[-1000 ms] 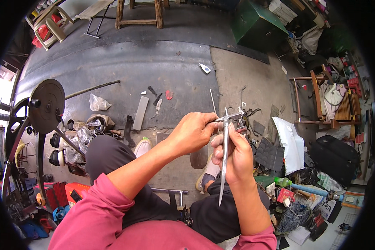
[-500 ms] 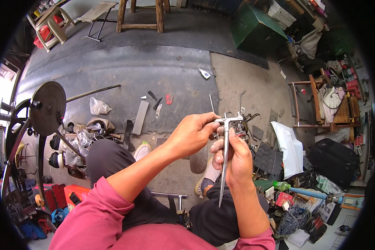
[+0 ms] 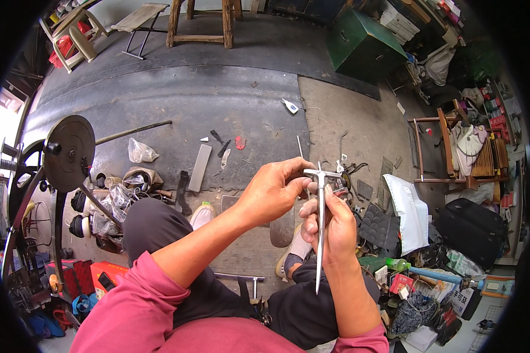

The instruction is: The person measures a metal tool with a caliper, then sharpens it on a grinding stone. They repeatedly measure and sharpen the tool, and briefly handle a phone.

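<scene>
In front of my lap, my right hand is closed around a silver T-shaped metal tool. The tool's long shank tapers to a point that hangs down toward my right thigh, and its crosspiece is uppermost. My left hand is pinched right beside the crosspiece's left end, thumb and index finger together. A thin straight rod sticks up past the left fingers. Whether those fingers grip the rod or the crosspiece, I cannot tell.
At the left stands a metal stand machine with a round dark disc. Bagged parts lie by my left knee. On the floor ahead are a grey bar and a small white bottle. A white pouch and clutter lie right.
The T-shaped tool has turned in my right fingers, so its crosspiece shows a different side. Its pointed tip has swung slightly to the right. My left hand has hardly moved.
</scene>
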`<action>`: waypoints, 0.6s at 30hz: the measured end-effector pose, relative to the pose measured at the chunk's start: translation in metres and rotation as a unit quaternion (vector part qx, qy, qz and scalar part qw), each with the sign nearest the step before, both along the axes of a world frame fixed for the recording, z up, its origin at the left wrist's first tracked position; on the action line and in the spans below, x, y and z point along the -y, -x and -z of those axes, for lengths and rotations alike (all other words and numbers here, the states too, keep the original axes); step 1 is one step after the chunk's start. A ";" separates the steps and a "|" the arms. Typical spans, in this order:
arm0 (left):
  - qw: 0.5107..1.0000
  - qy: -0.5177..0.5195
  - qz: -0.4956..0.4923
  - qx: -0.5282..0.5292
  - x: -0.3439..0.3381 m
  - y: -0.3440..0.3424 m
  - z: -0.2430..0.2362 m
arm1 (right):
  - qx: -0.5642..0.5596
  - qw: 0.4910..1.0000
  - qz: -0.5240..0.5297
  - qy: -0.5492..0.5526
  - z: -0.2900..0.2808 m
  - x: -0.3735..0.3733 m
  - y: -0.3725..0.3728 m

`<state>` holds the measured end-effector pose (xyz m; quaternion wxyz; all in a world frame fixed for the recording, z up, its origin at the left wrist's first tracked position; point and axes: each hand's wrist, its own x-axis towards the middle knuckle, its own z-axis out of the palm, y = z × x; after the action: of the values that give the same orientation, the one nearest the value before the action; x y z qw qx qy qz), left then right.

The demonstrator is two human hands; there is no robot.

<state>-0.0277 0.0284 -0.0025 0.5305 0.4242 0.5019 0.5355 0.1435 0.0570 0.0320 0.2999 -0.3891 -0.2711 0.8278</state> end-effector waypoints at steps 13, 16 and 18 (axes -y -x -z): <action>0.998 0.013 -0.009 -0.056 0.000 0.004 0.000 | 0.008 1.000 -0.019 -0.017 0.001 0.004 0.005; 0.997 0.019 0.011 -0.071 -0.001 0.006 0.003 | -0.006 1.000 -0.022 -0.013 -0.001 0.004 0.005; 0.996 0.022 0.014 -0.081 -0.003 0.006 0.006 | -0.027 0.999 -0.030 -0.011 -0.003 0.004 0.004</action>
<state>-0.0335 0.0311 -0.0086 0.5049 0.4609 0.5490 0.4808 0.1392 0.0525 0.0346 0.2866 -0.3554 -0.2832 0.8435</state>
